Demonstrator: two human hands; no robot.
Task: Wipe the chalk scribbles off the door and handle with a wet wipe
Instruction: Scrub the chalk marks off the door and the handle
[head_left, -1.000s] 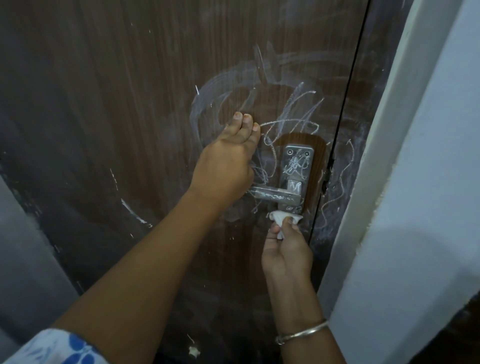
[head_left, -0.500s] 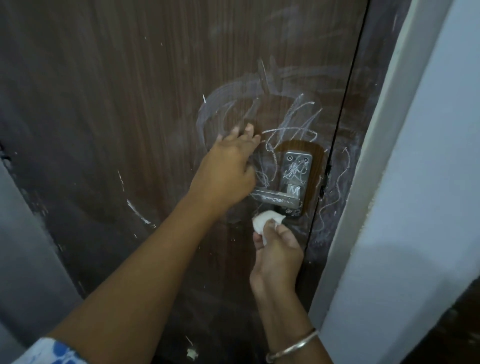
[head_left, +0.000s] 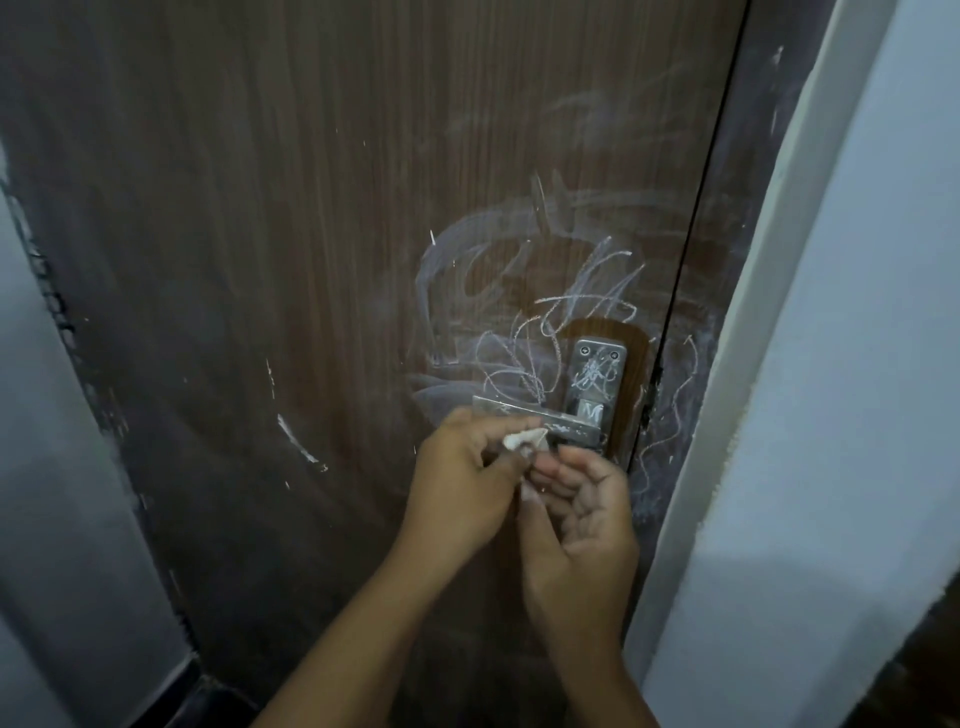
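Observation:
A brown wooden door (head_left: 311, 260) carries white chalk scribbles (head_left: 524, 343) and smeared chalk haze around its metal handle (head_left: 524, 413). The handle's back plate (head_left: 597, 374) is scribbled on too. More chalk squiggles (head_left: 670, 415) run down the dark strip right of the door's edge. Just below the lever, my left hand (head_left: 462, 488) pinches a small crumpled white wet wipe (head_left: 524, 440) at its fingertips. My right hand (head_left: 587, 519) is palm up beside it, with curled fingers and thumb meeting the wipe's lower end. Both hands are off the door's surface.
A pale door frame and wall (head_left: 810, 364) stand close on the right. A grey wall (head_left: 47, 493) borders the door on the left, with dark floor (head_left: 197, 696) at its foot. A short chalk streak (head_left: 296, 439) marks the door's lower left.
My left hand came off the door above the handle and dropped down to the wipe. The right hand, which was pressing the wipe under the lever, pulled back and turned palm up. The camera moved back.

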